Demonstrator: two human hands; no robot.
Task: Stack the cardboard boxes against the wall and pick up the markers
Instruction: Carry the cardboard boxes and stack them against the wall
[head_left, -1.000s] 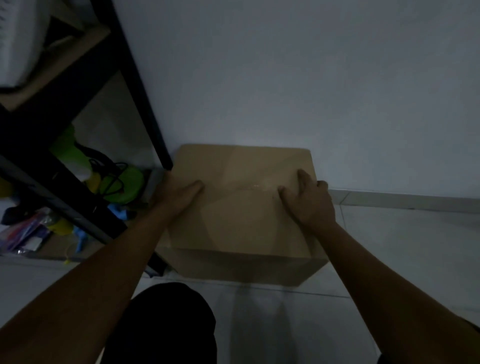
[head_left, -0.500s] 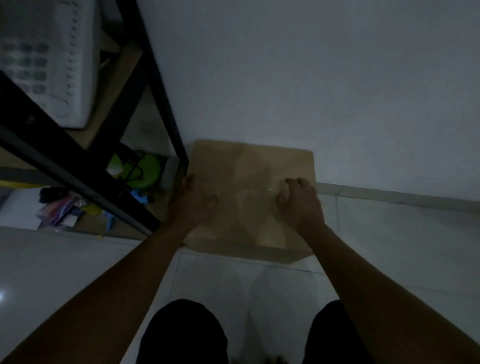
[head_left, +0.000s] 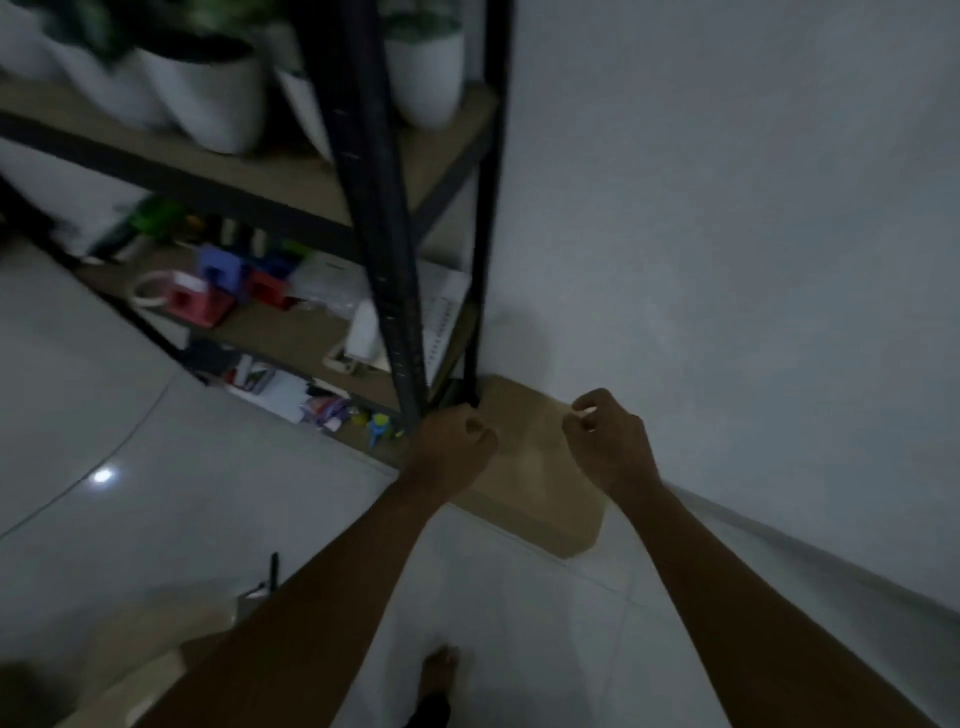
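From the head camera I see a plain brown cardboard box (head_left: 535, 467) on the pale tiled floor (head_left: 156, 467), pushed into the corner where the white wall (head_left: 727, 208) meets the black metal shelving unit (head_left: 389, 260). Its far edge sits against the wall and its left side is just beside the rack's rear upright. The top is flat and closed, an even tan with no print I can make out in this dim light; the near face is darker, in shadow, and the near right corner looks a little rounded.

My left hand (head_left: 454, 441) hangs above the box's left edge, fingers curled into a loose fist with nothing in them. My right hand (head_left: 608, 441) is over the right part of the lid, fingers also curled inward and holding nothing; whether either hand touches the cardboard I cannot tell.

At the lower left a second piece of cardboard (head_left: 145, 680) lies on the floor, partly behind my left forearm, and a thin dark stick-like object (head_left: 274, 571) stands beside it; it is too small and dark to identify.

The rack holds white plant pots (head_left: 208, 93) on the upper shelf and a clutter of red, blue and white items (head_left: 218, 291) lower down. A bare foot (head_left: 440, 675) shows at the bottom edge.
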